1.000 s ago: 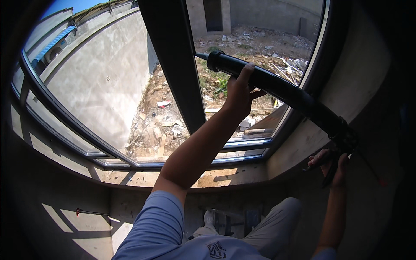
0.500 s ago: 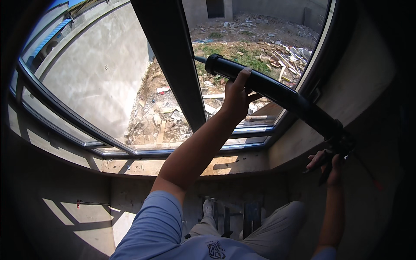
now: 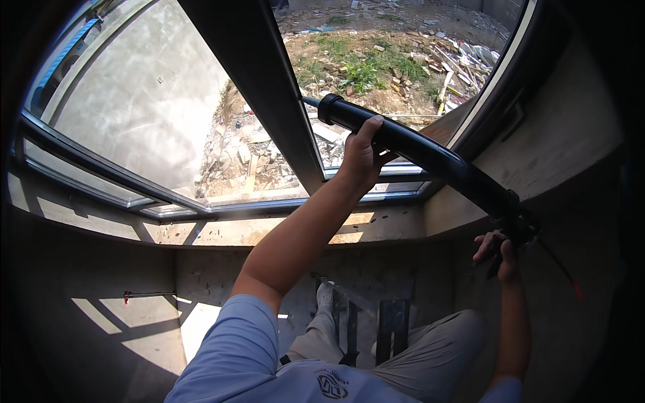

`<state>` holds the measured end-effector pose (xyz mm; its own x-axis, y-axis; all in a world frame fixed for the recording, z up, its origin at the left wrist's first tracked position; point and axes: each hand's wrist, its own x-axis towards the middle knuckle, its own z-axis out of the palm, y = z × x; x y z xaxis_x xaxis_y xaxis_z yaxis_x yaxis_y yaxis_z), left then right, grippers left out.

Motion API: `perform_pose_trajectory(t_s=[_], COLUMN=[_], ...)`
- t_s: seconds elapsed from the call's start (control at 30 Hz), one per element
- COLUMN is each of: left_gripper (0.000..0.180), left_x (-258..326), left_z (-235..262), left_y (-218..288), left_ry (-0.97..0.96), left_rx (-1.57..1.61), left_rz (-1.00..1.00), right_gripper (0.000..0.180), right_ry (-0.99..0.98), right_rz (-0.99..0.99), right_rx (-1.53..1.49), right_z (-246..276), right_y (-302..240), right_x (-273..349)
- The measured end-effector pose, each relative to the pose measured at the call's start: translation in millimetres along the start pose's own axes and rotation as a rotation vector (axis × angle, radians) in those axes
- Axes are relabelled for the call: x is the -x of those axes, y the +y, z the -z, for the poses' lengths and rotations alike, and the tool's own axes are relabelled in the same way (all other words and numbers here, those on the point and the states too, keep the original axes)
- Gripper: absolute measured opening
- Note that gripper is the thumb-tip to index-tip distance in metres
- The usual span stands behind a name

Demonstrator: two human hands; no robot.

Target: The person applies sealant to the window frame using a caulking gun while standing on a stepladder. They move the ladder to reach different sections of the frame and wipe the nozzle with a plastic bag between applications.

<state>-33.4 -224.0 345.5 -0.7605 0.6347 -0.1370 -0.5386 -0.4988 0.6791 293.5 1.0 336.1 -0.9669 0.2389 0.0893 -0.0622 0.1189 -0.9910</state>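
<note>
A long black caulking gun (image 3: 430, 156) slants across the window, its thin nozzle (image 3: 310, 101) up at the left. The nozzle's tip meets the edge of the dark window mullion (image 3: 259, 80), where the frame borders the right-hand pane. Around the front part of the barrel my left hand (image 3: 363, 151) is closed, thumb on top. My right hand (image 3: 498, 252) grips the handle and trigger at the lower right end, in shadow. Behind it a thin rod with a red tip (image 3: 576, 290) sticks out.
Below the window runs a sunlit sill (image 3: 262, 230) with small dark bits on it. A dark window handle (image 3: 514, 122) is at the right. Under me are the dark rungs of a ladder or stand (image 3: 392, 326). Outside lies rubble (image 3: 252, 158) beside a pale wall (image 3: 148, 94).
The nozzle tip has moved a little lower along the mullion's edge, both hands going with the gun. The view has shifted, so more of the sill's underside and the floor shows.
</note>
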Motion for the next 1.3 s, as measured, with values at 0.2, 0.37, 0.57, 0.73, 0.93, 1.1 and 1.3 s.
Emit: perform_pose_trajectory(t_s=[0.2,0.37,0.57,0.73,0.93,1.1,1.3], left_gripper=[0.033,0.031,0.030,0.041,0.051,0.049,0.053], left_x=[-3,-10,-18,-22,-27,-33,-38], left_z=[32,63,104,129,162,190,211], left_y=[-31,-60,-94,-121,-146,-174,-196], left_ry=[0.109,0.104,0.135,0.208,0.122,0.144,0.202], left_rx=[-0.012,0.038,0.038,0.004,0.077,0.139,0.129], left_rz=[0.057,0.092,0.178,0.218,0.274,0.289,0.296], right_gripper=[0.066,0.057,0.050,0.049,0.047,0.042,0.035], right_ry=[0.004,0.029,0.056,0.054,0.054,0.087,0.100], right_rz=[0.004,0.054,0.005,-0.032,-0.124,-0.247,-0.370], right_rx=[0.033,0.050,-0.039,-0.083,-0.098,-0.107,-0.146], right_z=[3,4,5,7,5,3,-1], right_y=[54,102,165,210,251,292,340], right_x=[4,8,19,26,35,47,58])
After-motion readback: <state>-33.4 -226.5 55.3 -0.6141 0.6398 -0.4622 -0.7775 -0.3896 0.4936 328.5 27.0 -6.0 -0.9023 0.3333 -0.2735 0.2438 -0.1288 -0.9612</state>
